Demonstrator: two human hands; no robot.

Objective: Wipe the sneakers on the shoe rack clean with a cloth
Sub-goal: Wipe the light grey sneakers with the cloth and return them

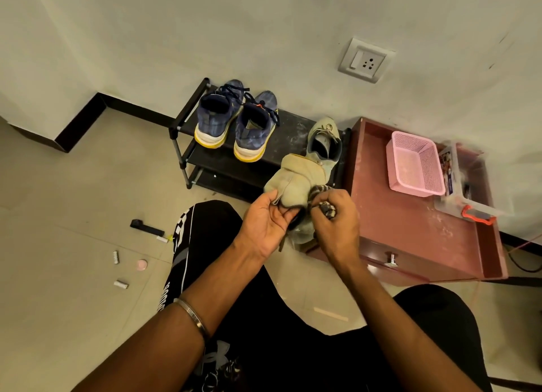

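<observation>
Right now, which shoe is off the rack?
The beige sneaker held in the left hand; its mate and both blue sneakers sit on the rack.

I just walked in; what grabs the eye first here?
In the middle, a left hand holds up a beige suede sneaker while the right hand grips a striped grey cloth against it. Behind, a pair of navy sneakers with yellow soles sits on the black shoe rack.
</observation>
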